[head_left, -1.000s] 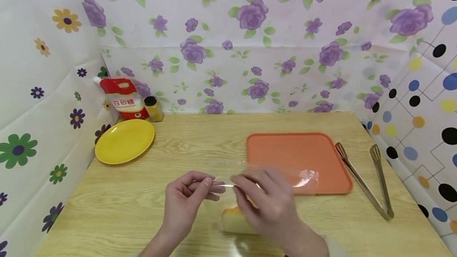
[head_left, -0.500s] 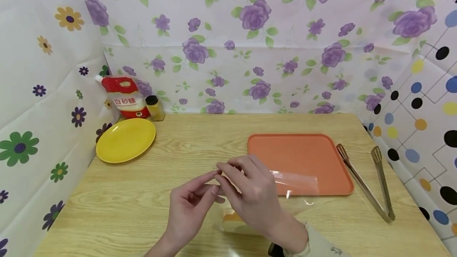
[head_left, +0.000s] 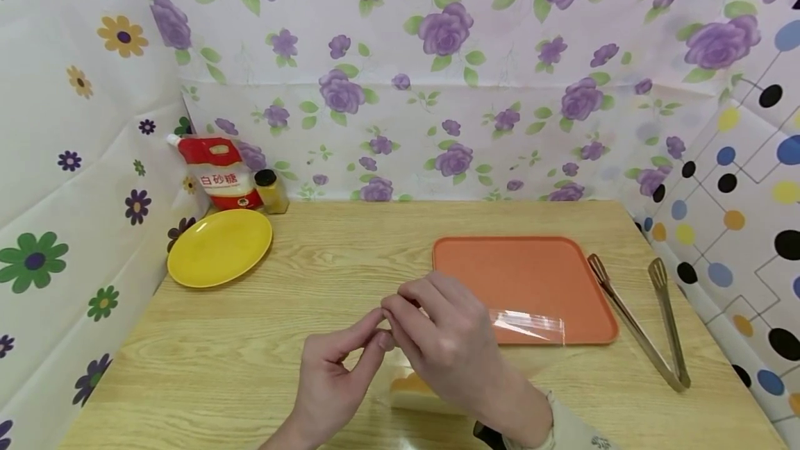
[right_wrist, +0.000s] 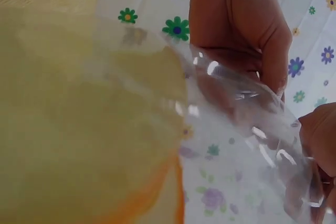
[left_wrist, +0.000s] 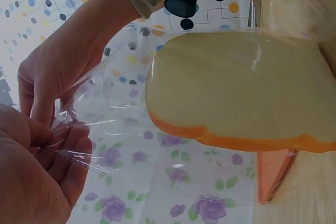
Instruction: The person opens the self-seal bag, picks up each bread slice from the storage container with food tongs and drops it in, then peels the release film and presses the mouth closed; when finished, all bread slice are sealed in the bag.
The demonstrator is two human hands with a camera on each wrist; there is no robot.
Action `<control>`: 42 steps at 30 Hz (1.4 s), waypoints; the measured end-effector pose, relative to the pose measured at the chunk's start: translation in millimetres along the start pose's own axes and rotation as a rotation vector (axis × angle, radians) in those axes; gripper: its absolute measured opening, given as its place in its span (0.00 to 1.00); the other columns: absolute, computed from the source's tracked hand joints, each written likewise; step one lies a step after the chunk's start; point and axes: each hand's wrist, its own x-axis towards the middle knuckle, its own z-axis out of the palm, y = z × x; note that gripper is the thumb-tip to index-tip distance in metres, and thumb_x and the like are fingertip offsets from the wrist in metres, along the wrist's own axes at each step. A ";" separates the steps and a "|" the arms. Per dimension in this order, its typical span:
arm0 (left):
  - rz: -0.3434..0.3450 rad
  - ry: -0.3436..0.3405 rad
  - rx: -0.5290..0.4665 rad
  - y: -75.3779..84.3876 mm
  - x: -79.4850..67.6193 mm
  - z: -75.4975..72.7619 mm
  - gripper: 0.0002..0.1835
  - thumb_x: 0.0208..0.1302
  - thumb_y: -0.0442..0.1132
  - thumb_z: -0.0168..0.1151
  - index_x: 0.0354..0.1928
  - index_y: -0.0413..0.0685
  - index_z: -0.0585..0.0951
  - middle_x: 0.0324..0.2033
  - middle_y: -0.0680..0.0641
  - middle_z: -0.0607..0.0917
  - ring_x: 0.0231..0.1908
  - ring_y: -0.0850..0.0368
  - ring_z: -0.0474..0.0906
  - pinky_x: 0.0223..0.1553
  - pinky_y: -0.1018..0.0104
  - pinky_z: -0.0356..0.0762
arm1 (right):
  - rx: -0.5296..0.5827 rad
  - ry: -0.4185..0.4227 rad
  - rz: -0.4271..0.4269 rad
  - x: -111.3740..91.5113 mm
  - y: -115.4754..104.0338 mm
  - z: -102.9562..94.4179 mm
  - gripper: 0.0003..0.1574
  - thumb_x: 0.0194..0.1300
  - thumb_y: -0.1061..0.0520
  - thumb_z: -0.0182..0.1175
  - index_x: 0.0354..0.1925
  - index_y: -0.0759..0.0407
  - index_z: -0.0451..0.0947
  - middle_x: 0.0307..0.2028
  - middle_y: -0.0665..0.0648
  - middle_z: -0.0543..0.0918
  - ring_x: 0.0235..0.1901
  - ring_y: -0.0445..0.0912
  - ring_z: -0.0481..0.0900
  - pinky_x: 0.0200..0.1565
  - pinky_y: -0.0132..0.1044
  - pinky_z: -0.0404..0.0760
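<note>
A bread slice [head_left: 415, 394] with an orange-brown crust lies inside a clear plastic bag [head_left: 531, 325]. In the left wrist view the bread slice [left_wrist: 236, 87] fills much of the frame, with crinkled clear film running from it to both hands. My left hand [head_left: 334, 377] pinches the film between thumb and fingers. Right beside it, my right hand [head_left: 453, 346] pinches the same edge, its fingertips meeting the left ones. The right hand covers part of the bread in the head view. In the right wrist view, glossy film [right_wrist: 252, 114] stretches in front of the left hand [right_wrist: 239, 24].
An orange tray [head_left: 512, 269] lies at the right, under the bag's far end. Metal tongs [head_left: 671, 332] rest beyond it. At the back left are a yellow plate [head_left: 219, 248], a red and white pouch [head_left: 219, 172] and a black-lidded jar [head_left: 271, 193]. Patterned sheets surround the wooden table.
My right hand has moved left, and its fingertips now meet those of my left hand on the film. My left hand has shifted slightly right. The bag's far end over the tray has shifted slightly.
</note>
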 end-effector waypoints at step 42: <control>-0.078 0.142 -0.035 -5.1 -5.2 6.7 0.16 0.67 0.17 0.54 0.55 0.27 0.80 0.40 0.38 0.88 0.40 0.52 0.88 0.40 0.60 0.85 | 0.544 0.222 0.761 -13.1 24.6 -14.0 0.07 0.76 0.72 0.42 0.39 0.76 0.66 0.29 0.62 0.75 0.30 0.45 0.77 0.36 0.29 0.80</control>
